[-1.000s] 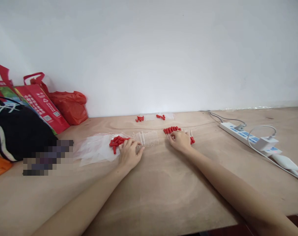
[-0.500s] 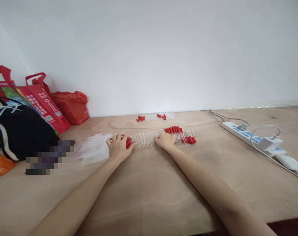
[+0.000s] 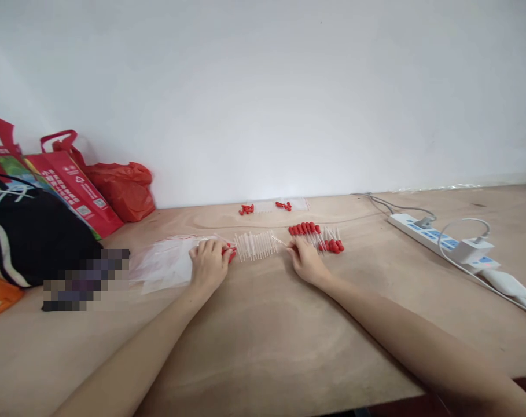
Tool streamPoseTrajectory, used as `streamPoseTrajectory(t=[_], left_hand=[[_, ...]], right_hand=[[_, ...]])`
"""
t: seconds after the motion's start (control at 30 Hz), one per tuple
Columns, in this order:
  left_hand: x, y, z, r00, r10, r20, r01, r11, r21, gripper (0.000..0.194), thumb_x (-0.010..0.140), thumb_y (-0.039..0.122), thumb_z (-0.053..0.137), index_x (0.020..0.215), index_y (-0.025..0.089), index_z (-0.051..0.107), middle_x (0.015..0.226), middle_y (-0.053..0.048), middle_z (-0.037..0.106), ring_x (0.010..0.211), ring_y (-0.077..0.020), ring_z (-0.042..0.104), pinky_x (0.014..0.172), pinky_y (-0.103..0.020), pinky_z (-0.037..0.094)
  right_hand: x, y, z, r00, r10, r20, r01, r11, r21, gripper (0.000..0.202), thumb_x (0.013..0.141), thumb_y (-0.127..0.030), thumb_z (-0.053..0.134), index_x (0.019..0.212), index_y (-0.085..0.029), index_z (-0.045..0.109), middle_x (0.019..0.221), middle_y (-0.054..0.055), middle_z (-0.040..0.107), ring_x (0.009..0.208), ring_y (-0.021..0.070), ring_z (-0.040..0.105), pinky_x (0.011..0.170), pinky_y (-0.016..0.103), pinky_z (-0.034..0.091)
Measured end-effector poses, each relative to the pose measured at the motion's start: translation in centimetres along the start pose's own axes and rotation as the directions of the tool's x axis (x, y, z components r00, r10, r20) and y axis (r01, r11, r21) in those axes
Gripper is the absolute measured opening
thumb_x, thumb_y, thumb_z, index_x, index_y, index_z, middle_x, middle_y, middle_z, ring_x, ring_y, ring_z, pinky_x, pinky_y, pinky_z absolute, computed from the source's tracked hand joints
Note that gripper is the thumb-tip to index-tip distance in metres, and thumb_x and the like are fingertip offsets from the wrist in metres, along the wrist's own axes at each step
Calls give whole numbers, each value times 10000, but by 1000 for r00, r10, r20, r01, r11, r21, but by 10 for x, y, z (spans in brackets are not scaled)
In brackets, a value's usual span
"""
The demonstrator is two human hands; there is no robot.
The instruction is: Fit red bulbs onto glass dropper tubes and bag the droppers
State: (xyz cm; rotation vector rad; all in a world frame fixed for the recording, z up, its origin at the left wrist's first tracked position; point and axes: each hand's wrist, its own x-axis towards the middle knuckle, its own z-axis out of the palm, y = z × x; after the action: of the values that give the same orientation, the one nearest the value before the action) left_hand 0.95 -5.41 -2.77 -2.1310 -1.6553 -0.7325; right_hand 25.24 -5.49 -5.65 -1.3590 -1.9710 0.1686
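Observation:
A row of thin white sticks [image 3: 256, 245] lies side by side on the wooden table. My right hand [image 3: 305, 259] pinches one white stick [image 3: 279, 240] by its end, just right of that row. Close beyond this hand lie sticks with red tips [image 3: 304, 229], and more red tips [image 3: 333, 246] point the other way. My left hand [image 3: 209, 263] is curled over several small red pieces [image 3: 231, 252] at the row's left end; one red piece seems to be at its fingertips. Clear plastic bags [image 3: 169, 263] lie flat under and beside it.
Near the wall are more red pieces [image 3: 246, 209] and a small clear bag [image 3: 265, 205]. A white power strip [image 3: 423, 231] with cables and chargers lies at right. Red bags [image 3: 126, 188] and a black bag [image 3: 41, 237] stand at left.
My right hand has drawn back slightly to the right and now has one stick lifted from the row. My left hand's fingers have drawn closer together over the red pieces.

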Motion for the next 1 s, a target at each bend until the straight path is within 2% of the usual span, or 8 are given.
streamPoseTrajectory(t=[0.07,0.13,0.27,0.37,0.5,0.8,1.0], left_hand=[[-6,12,2,997,77,30,-69,975,-211,122,815,240,429,787,160,516,822,-67,576,831,-227,501,744,-369,363],[-14,28,4,988,129,78,-84,901,-425,111,833,217,392,823,162,489,780,-42,569,751,-183,529,681,-311,409],[-28,56,7,966,230,122,-108,779,-618,192,858,178,349,1006,171,470,914,-51,574,840,-162,550,732,-294,435],[-31,65,6,952,284,116,-137,733,-667,232,872,174,323,1026,175,497,948,-60,559,866,-155,546,764,-293,437],[-30,65,6,951,293,95,-154,718,-679,218,870,166,338,957,168,538,920,-58,568,860,-154,544,766,-289,437],[-30,68,1,960,267,81,-144,722,-677,180,865,219,379,866,170,552,822,-38,603,765,-146,566,702,-269,446],[-31,66,1,937,340,77,-195,695,-692,165,849,216,408,823,175,566,772,-25,608,717,-135,570,661,-244,446]], right_hand=[[-16,7,-11,996,-95,4,94,995,44,205,819,-162,349,950,-152,506,858,78,586,765,166,527,672,278,386],[-30,11,-20,986,-167,12,166,984,65,265,824,-142,343,1039,-167,496,900,79,580,801,167,524,687,286,392],[-45,9,-33,973,-227,32,222,970,103,244,826,-125,344,972,-177,534,855,70,572,781,157,515,696,293,395],[-46,1,-34,974,-222,32,218,970,112,190,836,-161,365,895,-171,546,786,56,561,736,147,509,675,289,388],[-44,-5,-31,969,-236,72,228,968,105,173,836,-172,381,867,-169,552,754,39,559,721,137,506,676,289,365],[-44,-4,-28,959,-261,111,257,965,49,176,841,-215,406,874,-185,576,740,21,577,668,117,504,687,286,310],[-42,-1,-32,931,-321,172,327,945,-3,198,848,-222,408,907,-205,596,774,22,596,656,108,491,676,282,254]])
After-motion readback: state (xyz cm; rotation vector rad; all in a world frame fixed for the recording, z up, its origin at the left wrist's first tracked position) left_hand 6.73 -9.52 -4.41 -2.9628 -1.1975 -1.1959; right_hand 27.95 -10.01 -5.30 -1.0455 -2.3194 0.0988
